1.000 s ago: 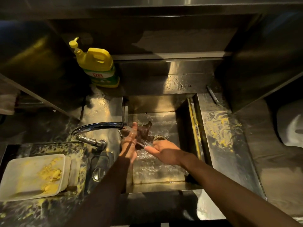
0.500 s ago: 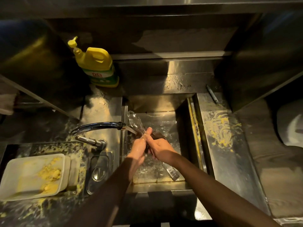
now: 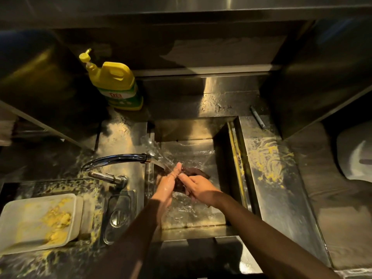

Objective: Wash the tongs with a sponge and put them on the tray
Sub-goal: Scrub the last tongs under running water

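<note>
Both hands grip a dark sponge; detergent bottle label unreadable (red characters).

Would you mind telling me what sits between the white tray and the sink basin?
In the head view, between the white tray and the sink basin lies a small steel lid set in the splattered counter, below the tap.
</note>
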The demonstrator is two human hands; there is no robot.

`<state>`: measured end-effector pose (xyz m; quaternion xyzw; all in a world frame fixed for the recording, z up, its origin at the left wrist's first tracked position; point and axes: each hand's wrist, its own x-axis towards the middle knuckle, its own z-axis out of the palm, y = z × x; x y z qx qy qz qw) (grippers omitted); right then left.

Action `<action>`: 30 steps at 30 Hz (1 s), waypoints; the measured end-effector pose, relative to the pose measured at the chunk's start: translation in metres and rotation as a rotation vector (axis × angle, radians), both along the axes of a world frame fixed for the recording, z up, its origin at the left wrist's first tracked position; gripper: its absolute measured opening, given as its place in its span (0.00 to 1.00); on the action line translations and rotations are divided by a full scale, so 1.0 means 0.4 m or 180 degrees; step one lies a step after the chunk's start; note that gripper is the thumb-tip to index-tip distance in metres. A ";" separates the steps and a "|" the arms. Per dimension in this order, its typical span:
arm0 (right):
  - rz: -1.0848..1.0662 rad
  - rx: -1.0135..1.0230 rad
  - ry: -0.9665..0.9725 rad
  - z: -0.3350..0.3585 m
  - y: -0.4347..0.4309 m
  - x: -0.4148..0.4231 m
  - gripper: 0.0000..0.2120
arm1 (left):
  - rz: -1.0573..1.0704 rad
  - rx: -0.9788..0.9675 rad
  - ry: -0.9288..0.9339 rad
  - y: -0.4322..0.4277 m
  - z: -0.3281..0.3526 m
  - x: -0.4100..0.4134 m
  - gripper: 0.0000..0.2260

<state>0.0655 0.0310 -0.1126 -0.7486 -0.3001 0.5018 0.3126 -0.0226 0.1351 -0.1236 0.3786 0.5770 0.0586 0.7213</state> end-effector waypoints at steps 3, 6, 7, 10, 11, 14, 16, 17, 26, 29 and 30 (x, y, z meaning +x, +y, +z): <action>0.0136 -0.0088 -0.0227 -0.001 -0.022 0.029 0.33 | 0.0240 0.0081 -0.0268 0.024 0.013 -0.007 0.26; -0.0029 -0.0131 -0.0405 0.003 -0.032 0.030 0.30 | 0.0586 -0.0158 -0.0752 0.027 0.045 -0.010 0.14; -0.0053 -0.0127 -0.0475 0.005 -0.029 0.022 0.29 | 0.0685 -0.0355 -0.0818 0.021 0.049 -0.011 0.13; 0.0255 -0.0124 -0.0649 0.015 -0.019 0.021 0.27 | 0.0691 -0.0512 -0.0696 0.018 0.046 -0.016 0.13; 0.0377 -0.0127 -0.0569 0.023 -0.025 0.033 0.27 | 0.0761 -0.0363 -0.0562 0.028 0.050 -0.017 0.12; 0.0498 -0.0340 -0.0224 0.025 -0.073 0.092 0.28 | 0.1110 -0.0230 -0.0384 0.071 0.037 -0.025 0.07; 0.0485 -0.0415 -0.0251 0.021 -0.114 0.126 0.29 | 0.0835 0.0023 -0.0196 0.080 0.027 -0.033 0.08; 0.0471 -0.0434 -0.0382 0.024 -0.127 0.140 0.30 | 0.0604 0.0170 -0.0103 0.075 0.028 -0.037 0.10; 0.0977 -0.0945 -0.2492 0.027 -0.146 0.131 0.29 | 0.0276 0.0169 0.0014 0.021 0.011 -0.056 0.12; 0.0685 -0.1042 -0.2415 0.010 -0.157 0.107 0.29 | 0.0316 0.0032 -0.0075 0.005 0.023 -0.047 0.13; 0.0699 -0.1093 -0.2413 0.004 -0.160 0.102 0.29 | 0.0344 0.0021 -0.0069 0.001 0.023 -0.043 0.12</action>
